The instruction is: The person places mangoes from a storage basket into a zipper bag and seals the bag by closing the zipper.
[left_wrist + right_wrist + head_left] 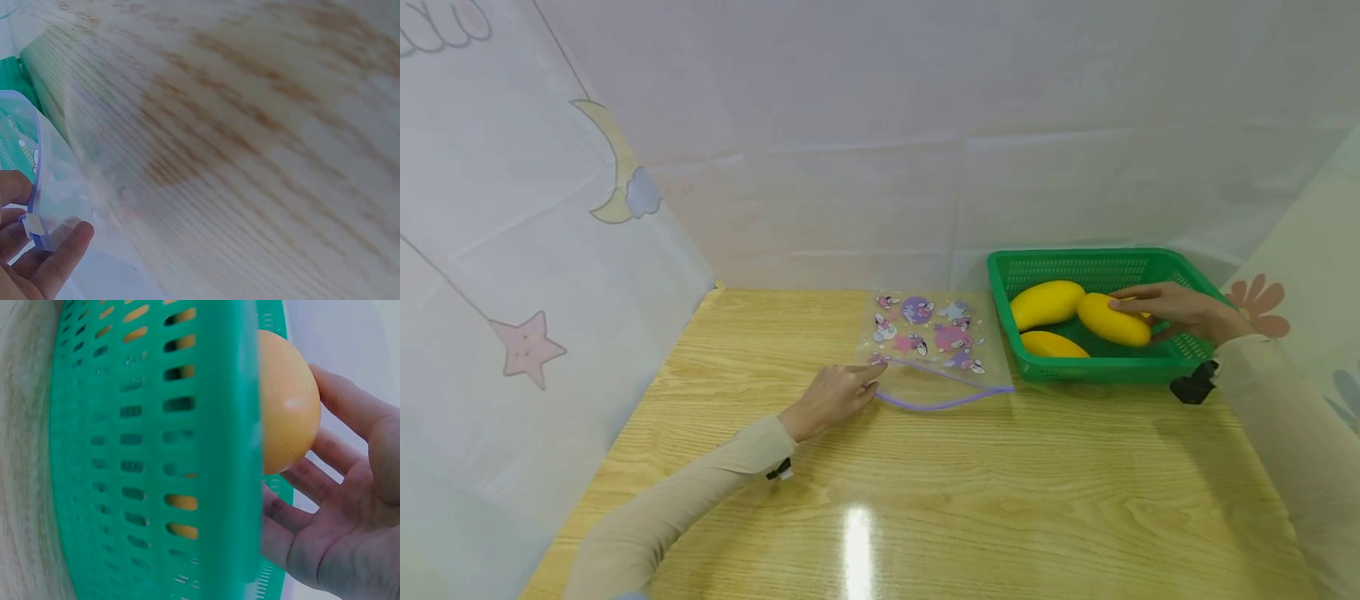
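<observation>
Wood-grain tabletop: your left hand pinches the printed slider bag's edge; your right hand grips a yellow mango at the green basket. Centre that hold.

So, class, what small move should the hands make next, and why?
Probably the right hand should lift its yellow fruit out of the green basket: thumb and fingers sit around the fruit, while the left hand pinches the printed bag by its edge, and the bag's mouth gapes open.
</observation>
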Demonstrator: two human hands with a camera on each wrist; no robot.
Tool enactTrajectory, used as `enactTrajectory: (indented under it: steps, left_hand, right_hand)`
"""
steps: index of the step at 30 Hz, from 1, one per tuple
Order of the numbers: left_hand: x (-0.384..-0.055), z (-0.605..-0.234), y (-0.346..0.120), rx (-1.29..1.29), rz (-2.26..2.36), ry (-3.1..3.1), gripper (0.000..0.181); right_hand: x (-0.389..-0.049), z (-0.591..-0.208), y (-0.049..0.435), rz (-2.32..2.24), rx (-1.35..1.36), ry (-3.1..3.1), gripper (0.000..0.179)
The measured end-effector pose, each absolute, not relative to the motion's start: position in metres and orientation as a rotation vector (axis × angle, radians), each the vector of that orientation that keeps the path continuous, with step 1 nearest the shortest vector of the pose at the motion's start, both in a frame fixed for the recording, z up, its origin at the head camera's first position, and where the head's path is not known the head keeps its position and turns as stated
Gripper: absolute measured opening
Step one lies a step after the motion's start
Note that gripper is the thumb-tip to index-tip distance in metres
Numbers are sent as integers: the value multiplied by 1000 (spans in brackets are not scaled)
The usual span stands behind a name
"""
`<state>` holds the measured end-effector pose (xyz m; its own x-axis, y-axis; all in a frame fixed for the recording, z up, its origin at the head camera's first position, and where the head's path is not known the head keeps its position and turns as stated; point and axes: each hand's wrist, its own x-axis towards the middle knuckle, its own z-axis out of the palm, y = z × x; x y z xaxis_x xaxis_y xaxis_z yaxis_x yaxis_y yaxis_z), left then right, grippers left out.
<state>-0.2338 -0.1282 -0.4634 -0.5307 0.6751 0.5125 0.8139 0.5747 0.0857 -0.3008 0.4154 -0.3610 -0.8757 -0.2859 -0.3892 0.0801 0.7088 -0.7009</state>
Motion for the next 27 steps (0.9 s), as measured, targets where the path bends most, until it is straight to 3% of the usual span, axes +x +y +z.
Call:
enactTrajectory:
  steps: [27]
  left_hand:
    - [-234,-462,-128,-1194,-459,-2420,31]
  right_hand:
    - [-290,-334,395,-1104,-95,2468,79]
